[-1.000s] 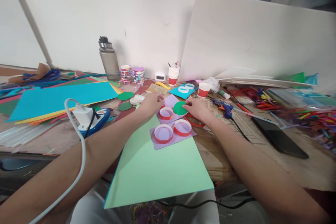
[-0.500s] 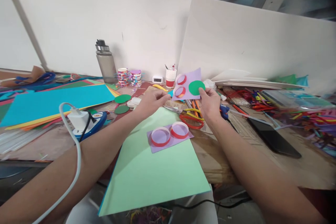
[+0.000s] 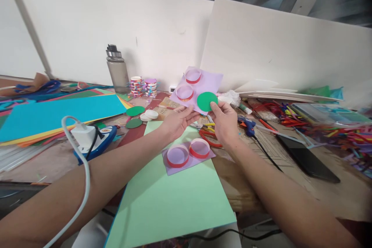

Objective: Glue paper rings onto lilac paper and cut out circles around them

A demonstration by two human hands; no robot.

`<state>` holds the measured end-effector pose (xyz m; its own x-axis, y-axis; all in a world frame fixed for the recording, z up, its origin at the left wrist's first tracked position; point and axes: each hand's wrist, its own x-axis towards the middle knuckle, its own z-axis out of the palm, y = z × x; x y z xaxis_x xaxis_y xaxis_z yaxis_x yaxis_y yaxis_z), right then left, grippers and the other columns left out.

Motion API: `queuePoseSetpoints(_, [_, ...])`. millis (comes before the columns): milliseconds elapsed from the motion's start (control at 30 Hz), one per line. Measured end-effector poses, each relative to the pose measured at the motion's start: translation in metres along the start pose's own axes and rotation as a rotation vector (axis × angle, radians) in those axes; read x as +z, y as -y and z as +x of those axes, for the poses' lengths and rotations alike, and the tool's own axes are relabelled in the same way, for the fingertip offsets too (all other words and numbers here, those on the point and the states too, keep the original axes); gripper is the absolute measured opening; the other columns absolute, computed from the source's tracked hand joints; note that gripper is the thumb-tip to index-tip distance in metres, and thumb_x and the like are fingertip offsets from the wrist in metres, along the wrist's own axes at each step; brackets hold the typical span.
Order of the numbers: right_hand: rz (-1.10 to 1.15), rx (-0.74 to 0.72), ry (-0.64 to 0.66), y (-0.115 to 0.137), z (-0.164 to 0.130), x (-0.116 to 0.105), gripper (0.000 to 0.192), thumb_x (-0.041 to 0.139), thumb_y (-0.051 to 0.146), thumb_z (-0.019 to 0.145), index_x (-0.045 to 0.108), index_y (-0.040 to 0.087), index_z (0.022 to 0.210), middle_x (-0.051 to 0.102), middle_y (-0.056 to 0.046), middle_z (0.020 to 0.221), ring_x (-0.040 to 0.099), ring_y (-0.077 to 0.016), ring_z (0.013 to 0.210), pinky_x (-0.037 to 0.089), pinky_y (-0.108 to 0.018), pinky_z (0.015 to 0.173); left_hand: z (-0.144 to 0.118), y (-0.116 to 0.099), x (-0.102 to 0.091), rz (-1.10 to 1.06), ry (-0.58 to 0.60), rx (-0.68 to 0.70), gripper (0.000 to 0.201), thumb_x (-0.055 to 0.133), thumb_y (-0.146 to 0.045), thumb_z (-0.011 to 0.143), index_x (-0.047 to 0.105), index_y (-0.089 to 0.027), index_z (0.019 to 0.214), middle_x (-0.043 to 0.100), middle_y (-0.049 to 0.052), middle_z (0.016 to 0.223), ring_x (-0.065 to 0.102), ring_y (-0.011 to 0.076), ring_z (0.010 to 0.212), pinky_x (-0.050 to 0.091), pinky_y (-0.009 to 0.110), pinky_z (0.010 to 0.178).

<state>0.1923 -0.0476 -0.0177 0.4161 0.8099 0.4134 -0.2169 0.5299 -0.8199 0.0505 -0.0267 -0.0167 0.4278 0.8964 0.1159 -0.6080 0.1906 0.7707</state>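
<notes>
My right hand (image 3: pixel 226 121) pinches a green paper disc (image 3: pixel 205 101) together with a purple paper sheet (image 3: pixel 209 81), the disc lying in front of the sheet. Two red-and-white rings (image 3: pixel 193 76) stand on the sheet's left part. My left hand (image 3: pixel 180 122) is at its lower edge, with the thumb near the lower ring and the fingers beneath, holding that edge. Below, a smaller purple piece (image 3: pixel 174 171) bearing two more red-and-white rings (image 3: pixel 200 152) lies on a light green sheet (image 3: pixel 174 205).
Left are green discs (image 3: pixel 135 111), white rings (image 3: pixel 151 114), a blue power strip (image 3: pixel 109 139) with a white plug and cable, coloured paper (image 3: pixel 64 114) and a bottle (image 3: pixel 117 71). Orange-handled scissors (image 3: pixel 210 138), a blue glue gun (image 3: pixel 248 126), a phone (image 3: pixel 305 157) and pipe cleaners (image 3: pixel 348 135) lie right.
The purple sheet with its rings and the green disc have moved left and turned more toward me. My left hand has come to the sheet's lower edge, its fingers unfolding from a pinch.
</notes>
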Motion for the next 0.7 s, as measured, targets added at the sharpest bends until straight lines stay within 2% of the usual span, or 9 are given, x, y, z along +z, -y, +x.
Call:
queuePoseSetpoints(100, [-0.087, 0.051, 0.017, -0.002, -0.001, -0.001, 0.027, 0.078, 0.04, 0.065, 0.062, 0.019, 0.068, 0.06, 0.004, 0.068, 0.053, -0.0101, 0.06, 0.047, -0.026, 0.062, 0.002, 0.001, -0.003, -0.01, -0.063, 0.03, 0.013, 0.075, -0.012, 0.078, 0.064, -0.012, 0.071, 0.073, 0.004, 0.079, 0.07, 0.0128, 0.077, 0.056, 0.032, 0.088])
queuePoseSetpoints(200, [-0.214, 0.065, 0.003, -0.004, 0.0, -0.005, 0.028, 0.077, 0.043, 0.065, 0.065, 0.019, 0.072, 0.06, 0.004, 0.065, 0.049, -0.0102, 0.057, 0.043, -0.026, 0.058, 0.001, 0.0, -0.002, 0.036, -0.049, 0.031, 0.017, 0.081, -0.013, 0.072, 0.064, -0.01, 0.069, 0.072, 0.005, 0.075, 0.07, 0.0137, 0.076, 0.056, 0.033, 0.087])
queuePoseSetpoints(333, [-0.321, 0.031, 0.013, -0.004, 0.002, -0.008, 0.028, 0.075, 0.044, 0.067, 0.066, 0.018, 0.072, 0.06, 0.003, 0.065, 0.047, -0.0109, 0.057, 0.04, -0.026, 0.057, 0.0, 0.001, -0.001, 0.06, -0.007, 0.047, 0.026, 0.088, -0.018, 0.061, 0.065, -0.01, 0.067, 0.07, 0.002, 0.07, 0.069, 0.0133, 0.073, 0.057, 0.034, 0.085])
queuePoseSetpoints(500, [-0.456, -0.058, 0.065, -0.001, -0.001, -0.005, 0.028, 0.074, 0.043, 0.069, 0.061, 0.018, 0.066, 0.058, 0.001, 0.065, 0.048, -0.0119, 0.06, 0.041, -0.027, 0.058, 0.0, 0.002, -0.002, 0.125, -0.059, 0.082, 0.029, 0.091, -0.02, 0.054, 0.066, -0.009, 0.063, 0.067, 0.002, 0.065, 0.065, 0.0118, 0.067, 0.059, 0.03, 0.075])
queuePoseSetpoints(567, [-0.418, -0.042, 0.076, 0.002, -0.003, -0.003, 0.03, 0.075, 0.045, 0.068, 0.06, 0.019, 0.074, 0.059, 0.002, 0.07, 0.051, -0.0116, 0.061, 0.043, -0.026, 0.056, 0.0, 0.0, -0.003, 0.123, -0.104, 0.091, 0.027, 0.091, -0.018, 0.054, 0.069, -0.009, 0.069, 0.07, 0.003, 0.07, 0.064, 0.0117, 0.067, 0.058, 0.029, 0.072])
queuePoseSetpoints(700, [-0.189, 0.051, 0.073, 0.007, -0.002, -0.003, 0.039, 0.072, 0.054, 0.072, 0.055, 0.022, 0.088, 0.061, 0.002, 0.087, 0.058, -0.0115, 0.07, 0.049, -0.024, 0.057, 0.0, -0.006, -0.003, 0.102, -0.145, 0.062, 0.025, 0.087, -0.012, 0.06, 0.071, -0.008, 0.079, 0.072, 0.005, 0.076, 0.065, 0.0117, 0.068, 0.058, 0.027, 0.069])
